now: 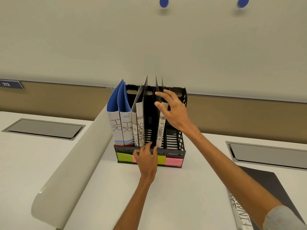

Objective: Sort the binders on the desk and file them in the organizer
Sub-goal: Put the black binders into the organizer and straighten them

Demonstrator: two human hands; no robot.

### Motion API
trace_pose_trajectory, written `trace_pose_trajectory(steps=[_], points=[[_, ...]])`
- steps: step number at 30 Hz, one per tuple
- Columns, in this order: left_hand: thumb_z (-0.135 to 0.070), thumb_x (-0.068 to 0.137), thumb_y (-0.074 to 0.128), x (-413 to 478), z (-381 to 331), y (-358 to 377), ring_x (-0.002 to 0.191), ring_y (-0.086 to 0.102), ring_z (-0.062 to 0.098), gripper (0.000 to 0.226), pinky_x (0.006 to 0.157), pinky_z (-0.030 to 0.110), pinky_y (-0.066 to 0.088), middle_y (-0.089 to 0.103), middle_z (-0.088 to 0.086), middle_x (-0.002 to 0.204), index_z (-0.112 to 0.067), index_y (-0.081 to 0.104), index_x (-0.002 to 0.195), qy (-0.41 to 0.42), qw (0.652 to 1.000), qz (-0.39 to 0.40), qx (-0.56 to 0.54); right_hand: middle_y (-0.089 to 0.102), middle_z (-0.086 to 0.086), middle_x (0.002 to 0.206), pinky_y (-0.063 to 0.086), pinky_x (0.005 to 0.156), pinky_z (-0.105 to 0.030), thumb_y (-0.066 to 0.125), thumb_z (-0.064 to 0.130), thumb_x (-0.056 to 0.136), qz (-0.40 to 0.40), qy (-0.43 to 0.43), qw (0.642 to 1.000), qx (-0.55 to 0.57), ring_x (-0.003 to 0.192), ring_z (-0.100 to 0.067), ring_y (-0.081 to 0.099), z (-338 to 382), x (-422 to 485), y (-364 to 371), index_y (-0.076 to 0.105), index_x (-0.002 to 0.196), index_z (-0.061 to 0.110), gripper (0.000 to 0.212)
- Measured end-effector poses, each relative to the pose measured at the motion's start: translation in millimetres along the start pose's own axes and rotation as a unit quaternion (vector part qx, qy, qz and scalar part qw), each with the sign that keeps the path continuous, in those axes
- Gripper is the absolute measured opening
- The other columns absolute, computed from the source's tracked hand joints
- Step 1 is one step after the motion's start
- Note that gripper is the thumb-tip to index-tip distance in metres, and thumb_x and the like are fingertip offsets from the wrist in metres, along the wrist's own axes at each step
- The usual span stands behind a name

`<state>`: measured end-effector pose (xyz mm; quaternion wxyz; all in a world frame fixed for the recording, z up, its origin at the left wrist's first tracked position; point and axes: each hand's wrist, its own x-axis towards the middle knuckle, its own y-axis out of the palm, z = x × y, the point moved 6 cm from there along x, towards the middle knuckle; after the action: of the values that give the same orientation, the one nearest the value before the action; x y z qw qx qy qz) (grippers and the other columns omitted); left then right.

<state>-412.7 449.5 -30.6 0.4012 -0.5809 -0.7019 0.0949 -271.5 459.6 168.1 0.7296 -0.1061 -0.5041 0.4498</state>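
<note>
A black organizer point(175, 154) stood on the white desk point(182, 196), close to the back wall. Its leftmost slot held two blue HR binders point(121, 127) and the next slot held two SPORTS binders point(140, 130), all upright with their spines facing forward. A black FINANCE binder point(162, 130) stood in the third slot, tilted slightly, and the slot on the far right showed only its mesh.

The left hand point(146, 156) was at the organizer's front rail, with its curled fingers and thumb pinching the bottom corner of the FINANCE binder's cover. The right hand point(174, 112) lay over the top of the same binder, its thumb and forefinger straight and spread against the black cover. Its other fingers were hidden, so whether it gripped could not be told. A grey sleeve point(282, 218) covered the upper right arm.

Sticky labels ran along the organizer's front: a green label point(124, 157) marked HR, a yellow label point(161, 159) and a pink label point(173, 162) whose writing was too faint to read. The left hand covered another.

A second FINANCE binder point(265, 185) lay flat on the desk at the lower right, well apart from the organizer. A grey flap point(44, 128) was set into the desk on the left, and there was another flap point(269, 153) on the right. A sign point(10, 84) reading 213 sat at the far left.
</note>
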Motion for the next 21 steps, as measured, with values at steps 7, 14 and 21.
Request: trace_pose_trajectory(steps=[7, 14, 21], points=[[-0.053, 0.081, 0.070, 0, 2, 11, 0.103, 0.058, 0.022, 0.047, 0.090, 0.034, 0.029, 0.068, 0.006, 0.110, -0.019, 0.070, 0.114, -0.032, 0.999, 0.014, 0.018, 0.028, 0.002, 0.159, 0.037, 0.110, -0.057, 0.051, 0.047, 0.097, 0.062, 0.055, 0.994, 0.068, 0.142, -0.019, 0.034, 0, -4, 11, 0.052, 0.136, 0.032, 0.042], [-0.051, 0.084, 0.067, 8, -3, 10, 0.096, 0.057, 0.021, 0.038, 0.086, 0.035, 0.032, 0.068, 0.004, 0.106, -0.022, 0.070, 0.108, -0.069, 0.997, 0.016, 0.011, 0.009, 0.006, 0.164, 0.026, 0.111, -0.068, 0.038, 0.050, 0.101, 0.130, 0.069, 0.984, 0.097, 0.147, -0.025, 0.023, 5, -5, 18, 0.023, 0.151, 0.041, 0.053], [-0.034, 0.084, 0.074, -2, -6, -4, 0.108, 0.056, 0.025, 0.036, 0.081, 0.040, 0.041, 0.067, 0.006, 0.113, -0.013, 0.066, 0.113, -0.015, 0.999, -0.036, 0.009, 0.005, 0.011, 0.164, 0.030, 0.112, -0.063, 0.048, 0.049, 0.098, 0.143, 0.074, 0.973, 0.164, 0.143, -0.029, 0.033, 0, -29, 23, 0.003, 0.150, 0.050, 0.069]])
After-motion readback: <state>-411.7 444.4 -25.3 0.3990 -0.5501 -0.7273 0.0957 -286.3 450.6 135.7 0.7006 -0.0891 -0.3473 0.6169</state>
